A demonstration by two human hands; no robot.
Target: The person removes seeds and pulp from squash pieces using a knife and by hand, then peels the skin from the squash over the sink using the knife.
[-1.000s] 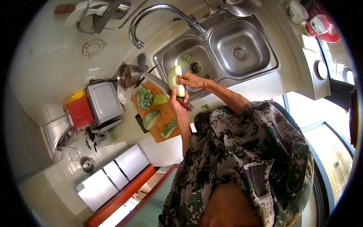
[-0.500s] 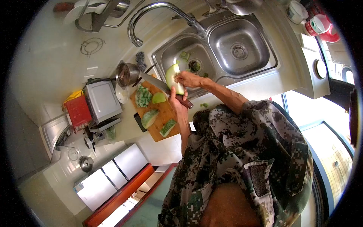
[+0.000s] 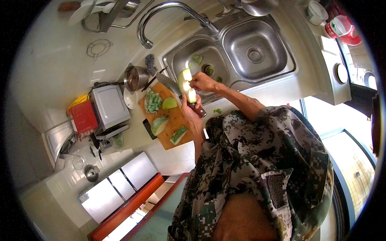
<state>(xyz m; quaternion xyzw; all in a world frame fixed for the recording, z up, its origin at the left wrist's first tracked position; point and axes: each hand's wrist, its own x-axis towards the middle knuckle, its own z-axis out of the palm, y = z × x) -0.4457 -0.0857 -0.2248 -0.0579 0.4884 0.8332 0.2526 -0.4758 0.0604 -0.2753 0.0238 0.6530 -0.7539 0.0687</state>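
My left hand [image 3: 190, 107] is closed around a pale green piece of winter melon [image 3: 184, 76], which it keeps upright at the near edge of the left sink basin. That hand also has a kitchen knife [image 3: 169, 83] in it, with the brown handle below the melon and the blade pointing up and left. My right hand [image 3: 203, 82] presses bent fingers into the melon's soft inner side; its fingertips are partly hidden. On a wooden cutting board [image 3: 163, 136] lie more melon pieces [image 3: 160, 125], a peeled pale green piece [image 3: 169, 103] and a green-striped cloth [image 3: 152, 101].
Green peelings [image 3: 197, 59] lie in the left basin [image 3: 177, 56], with the right basin [image 3: 261, 32] beside it. A faucet [image 3: 161, 7] arches over the back. A metal pot [image 3: 136, 78], a white dish [image 3: 130, 99] and a dark scouring pad [image 3: 150, 63] stand near the board.
My right hand has shifted slightly at the melon's inner side, where a hollow now shows more clearly. My left hand still keeps the melon and knife in about the same place.
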